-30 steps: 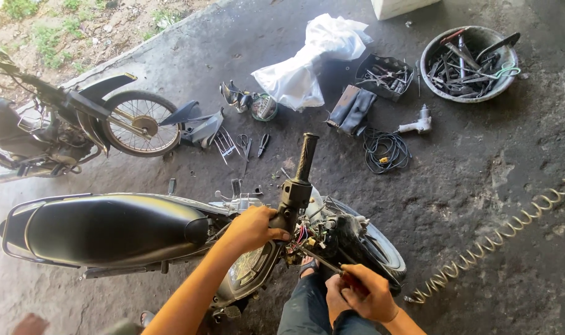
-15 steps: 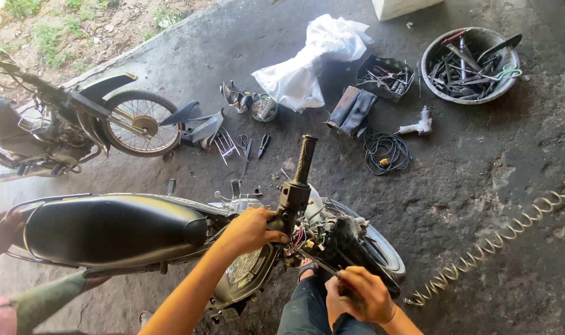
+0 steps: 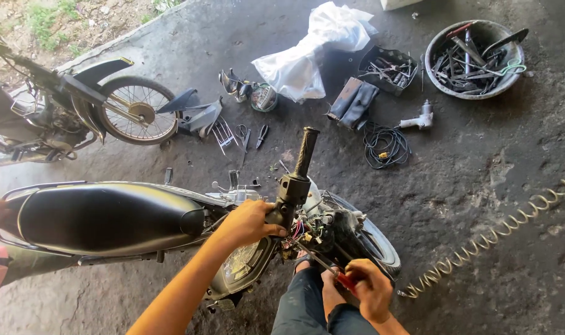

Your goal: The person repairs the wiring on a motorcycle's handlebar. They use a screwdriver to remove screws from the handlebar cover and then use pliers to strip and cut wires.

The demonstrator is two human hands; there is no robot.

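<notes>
Motorcycle [image 3: 109, 217]: lies across the frame's 8 o'clock, seat black, front covers off, wiring [image 3: 307, 232] exposed; stripping looks well along, wiring work unfinished.
Floor [image 3: 493, 186]: stained concrete, grass at 11 o'clock; open-sided work spot.
Tool basin [image 3: 474, 56]: 1 o'clock, full.
Left hand [image 3: 248, 220]: clenched around the handlebar [image 3: 295, 183] base, centre.
Right hand [image 3: 369, 288]: at 5 o'clock, grasping a red-handled screwdriver [image 3: 332, 273], tip toward the wiring.
</notes>
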